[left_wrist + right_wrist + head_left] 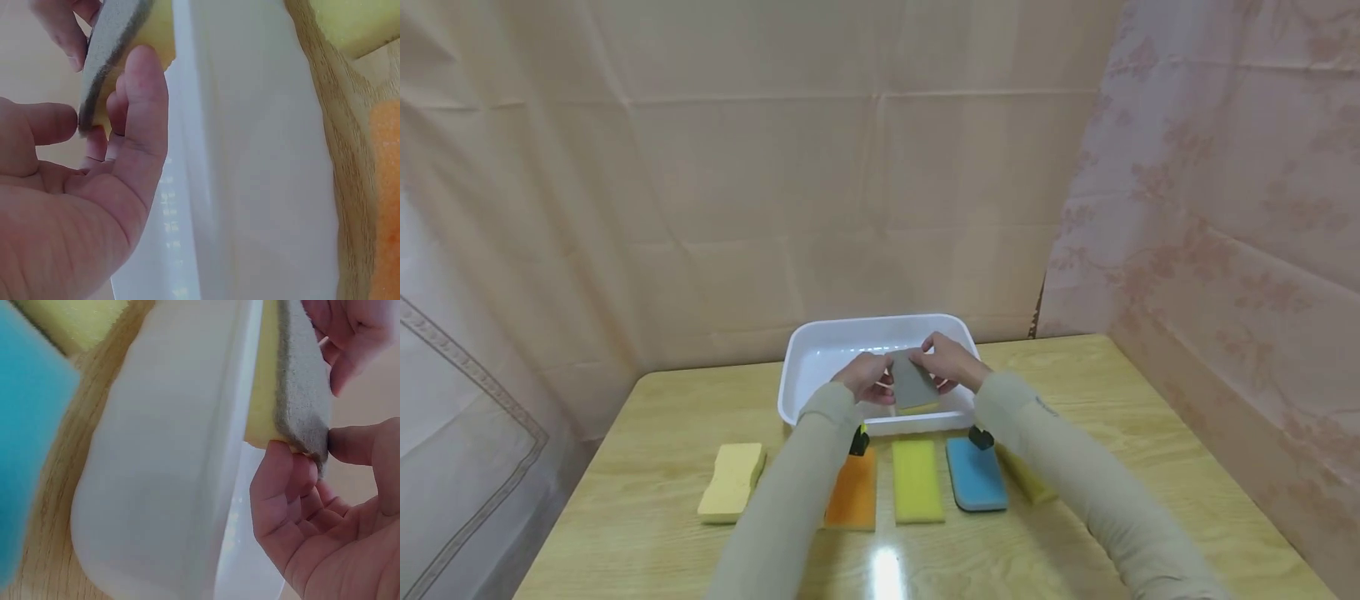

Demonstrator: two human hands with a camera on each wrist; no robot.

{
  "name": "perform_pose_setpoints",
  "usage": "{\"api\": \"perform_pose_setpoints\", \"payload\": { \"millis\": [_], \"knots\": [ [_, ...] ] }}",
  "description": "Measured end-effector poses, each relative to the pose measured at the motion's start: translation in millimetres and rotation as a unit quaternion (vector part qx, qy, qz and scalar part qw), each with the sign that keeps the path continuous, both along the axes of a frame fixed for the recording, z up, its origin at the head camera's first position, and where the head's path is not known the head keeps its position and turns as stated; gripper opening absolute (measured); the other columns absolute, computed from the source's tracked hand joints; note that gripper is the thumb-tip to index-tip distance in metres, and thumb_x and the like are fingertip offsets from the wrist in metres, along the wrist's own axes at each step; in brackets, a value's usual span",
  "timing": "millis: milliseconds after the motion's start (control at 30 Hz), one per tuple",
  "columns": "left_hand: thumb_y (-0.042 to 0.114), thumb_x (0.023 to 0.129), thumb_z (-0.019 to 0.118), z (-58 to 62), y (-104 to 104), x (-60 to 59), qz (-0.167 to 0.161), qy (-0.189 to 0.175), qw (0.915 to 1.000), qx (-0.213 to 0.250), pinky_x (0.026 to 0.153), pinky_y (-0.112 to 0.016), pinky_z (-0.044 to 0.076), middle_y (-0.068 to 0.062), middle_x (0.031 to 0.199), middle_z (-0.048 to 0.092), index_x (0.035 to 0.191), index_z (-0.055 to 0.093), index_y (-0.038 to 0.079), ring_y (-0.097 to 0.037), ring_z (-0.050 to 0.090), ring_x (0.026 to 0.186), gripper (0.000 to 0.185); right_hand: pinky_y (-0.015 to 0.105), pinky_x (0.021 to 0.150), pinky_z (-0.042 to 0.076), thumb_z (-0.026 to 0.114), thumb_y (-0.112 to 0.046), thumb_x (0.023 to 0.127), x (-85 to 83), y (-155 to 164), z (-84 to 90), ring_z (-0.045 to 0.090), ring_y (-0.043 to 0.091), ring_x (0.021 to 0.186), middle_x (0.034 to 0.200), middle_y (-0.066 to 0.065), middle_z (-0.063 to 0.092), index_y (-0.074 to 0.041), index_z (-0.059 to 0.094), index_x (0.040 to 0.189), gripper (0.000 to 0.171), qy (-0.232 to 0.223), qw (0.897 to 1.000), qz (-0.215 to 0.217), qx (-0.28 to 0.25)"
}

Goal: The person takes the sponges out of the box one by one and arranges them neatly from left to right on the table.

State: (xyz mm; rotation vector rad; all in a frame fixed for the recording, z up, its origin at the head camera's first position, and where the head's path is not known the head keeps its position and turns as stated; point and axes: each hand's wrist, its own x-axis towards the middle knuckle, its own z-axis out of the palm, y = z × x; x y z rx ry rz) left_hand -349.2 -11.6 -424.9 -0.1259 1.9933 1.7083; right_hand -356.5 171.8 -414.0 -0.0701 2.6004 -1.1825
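A sponge (913, 380) with a grey scouring layer and a yellow foam side is held over the white basin (820, 332). My left hand (867, 377) pinches its left edge between thumb and fingers. On the opposite edge my right hand (951, 362) grips it the same way. The left wrist view shows the left thumb on the grey layer (119, 47) and fingers under the foam. In the right wrist view the yellow foam (265, 394) faces the basin's near wall.
In front of the basin on the wooden table (647, 467) lie a pale yellow sponge (732, 482), an orange sponge (854, 492), a yellow sponge (917, 482) and a blue sponge (976, 473). Another yellowish sponge (1028, 479) is partly hidden by the right sleeve. Curtains hang behind.
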Motion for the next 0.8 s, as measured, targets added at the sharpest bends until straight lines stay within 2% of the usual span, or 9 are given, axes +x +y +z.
{"api": "perform_pose_setpoints", "payload": {
  "millis": [133, 300, 433, 600, 800],
  "knots": [
    [0.017, 0.103, 0.044, 1.9, 2.7, -0.7, -0.006, 0.004, 0.9999, 0.010, 0.056, -0.027, 0.059, -0.006, 0.077, 0.049, 0.093, 0.054, 0.002, -0.014, 0.056, 0.056, 0.020, 0.041, 0.057, 0.061, 0.059, -0.033, 0.102, 1.1, 2.6, 0.2, 0.070, 0.030, 0.076, 0.111, 0.021, 0.060, -0.001, 0.046, 0.126, 0.042, 0.006, 1.000, -0.003, -0.004],
    [0.020, 0.104, 0.044, 4.9, 7.3, 2.2, -0.005, 0.011, 0.9998, 0.018, 0.057, -0.027, 0.059, -0.005, 0.078, 0.049, 0.095, 0.054, 0.002, -0.014, 0.057, 0.055, 0.022, 0.044, 0.057, 0.061, 0.058, -0.033, 0.102, 5.0, 7.2, 1.5, 0.067, 0.030, 0.074, 0.105, 0.019, 0.060, -0.001, 0.047, 0.123, 0.040, 0.027, 1.000, -0.004, -0.012],
    [0.019, 0.104, 0.044, 7.1, 12.9, 7.7, -0.007, 0.014, 0.9996, 0.023, 0.058, -0.026, 0.059, -0.005, 0.078, 0.049, 0.095, 0.057, 0.002, -0.014, 0.057, 0.056, 0.023, 0.040, 0.054, 0.060, 0.058, -0.033, 0.102, 8.2, 14.8, -1.3, 0.064, 0.027, 0.073, 0.098, 0.017, 0.060, -0.001, 0.047, 0.121, 0.039, 0.044, 0.999, 0.004, -0.011],
    [0.018, 0.103, 0.044, 12.3, 25.8, 16.3, -0.022, 0.041, 0.9986, 0.027, 0.060, -0.027, 0.060, -0.005, 0.076, 0.051, 0.093, 0.060, 0.000, -0.014, 0.058, 0.057, 0.026, 0.037, 0.052, 0.058, 0.056, -0.037, 0.104, 12.2, 28.4, -1.6, 0.061, 0.025, 0.074, 0.095, 0.015, 0.061, -0.003, 0.048, 0.123, 0.040, 0.075, 0.997, 0.008, 0.002],
    [0.019, 0.103, 0.046, 13.9, 39.7, 24.4, -0.019, 0.063, 0.9972, 0.035, 0.055, -0.025, 0.058, -0.004, 0.073, 0.052, 0.089, 0.061, 0.001, -0.015, 0.057, 0.056, 0.026, 0.031, 0.048, 0.053, 0.056, -0.036, 0.104, 18.4, 43.1, 1.4, 0.057, 0.020, 0.060, 0.090, 0.014, 0.062, -0.001, 0.048, 0.124, 0.041, 0.099, 0.995, 0.017, 0.005]
  ]
}}
